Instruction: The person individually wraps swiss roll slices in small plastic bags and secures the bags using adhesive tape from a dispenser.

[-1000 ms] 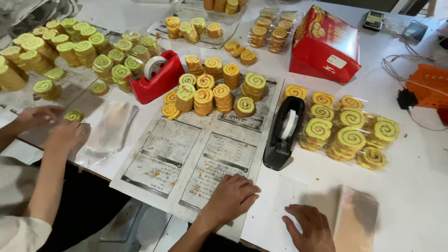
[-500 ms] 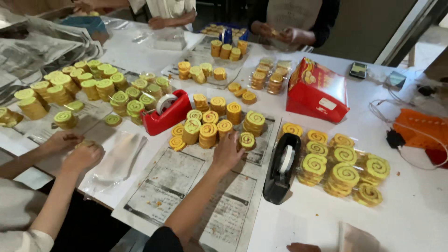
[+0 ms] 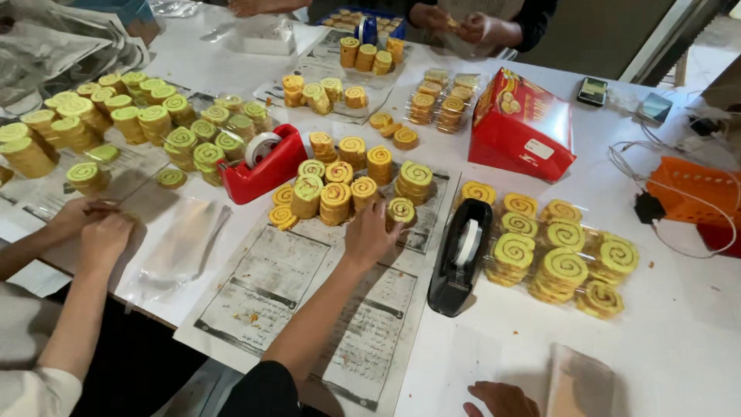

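Table (image 3: 664, 340): white and long, and I see it carrying everything; newspaper sheets lie over its middle, likely to catch crumbs.
Newspaper (image 3: 309, 301): flat sheets under my stacks and toward my near edge, with a few crumbs on the bare print.
Red box (image 3: 521, 123): stands tilted beyond the bagged rolls, well apart from my hands.
Bagged rolls (image 3: 559, 251): yellow spiral slices already in clear wrap, set to the right of the black dispenser, apart from the loose ones.
Loose stacks (image 3: 347, 181): orange-yellow spiral slices piled in short columns on the newspaper, close together so they are easy to reach.
Black dispenser (image 3: 459, 259): tape dispenser lying between the loose stacks and the bagged rolls, within reach of either hand.
Red dispenser (image 3: 266, 162): second tape dispenser, left of the stacks, toward the co-worker.
Left hand (image 3: 370, 235): reached out over the newspaper; its fingers are curled and touching the front stack (image 3: 401, 210), though I cannot tell if they pinch it.
Clear bag (image 3: 579, 382): empty, lying at the near edge just beside my right hand.
Right hand (image 3: 502, 400): only the top shows at the frame's bottom; fingers mostly out of view, so I cannot tell their state.
Co-worker's hands (image 3: 93, 228): at the left, pressed together on a clear wrapper.
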